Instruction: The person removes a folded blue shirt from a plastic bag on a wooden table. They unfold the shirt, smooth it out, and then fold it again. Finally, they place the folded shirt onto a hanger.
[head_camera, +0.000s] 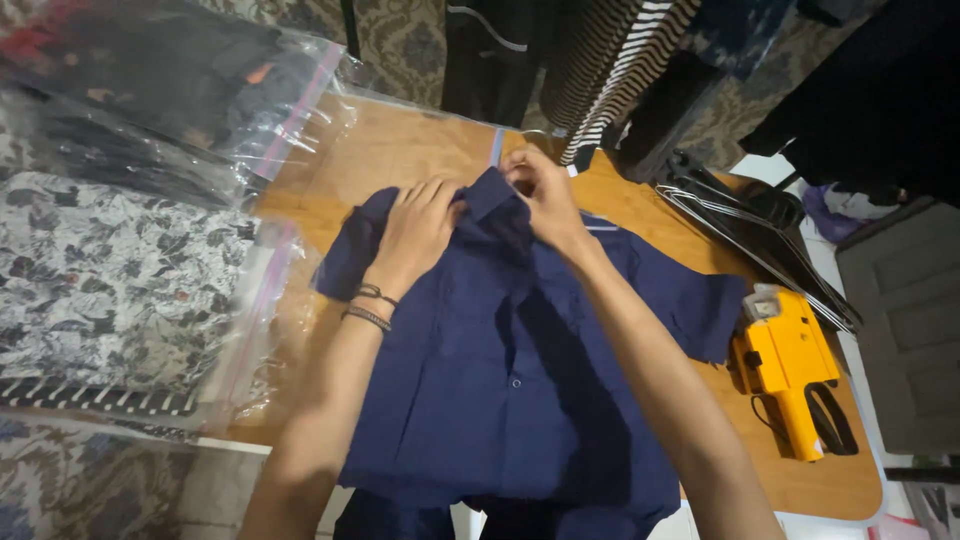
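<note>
Shirt (500, 390) collar: right hand (545, 200) pinches, left hand (420, 230) flat on it.

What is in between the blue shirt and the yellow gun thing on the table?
Nothing much: in the head view, only a narrow strip of bare wooden table separates the blue shirt's right sleeve from the yellow label gun.

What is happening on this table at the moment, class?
A person has a dark blue short-sleeved shirt spread flat on a wooden table. The left hand lies flat near the collar, and the right hand pinches the collar itself. A yellow handheld labelling tool lies to the right, wire hangers beyond it, and bagged clothes on the left.
</note>
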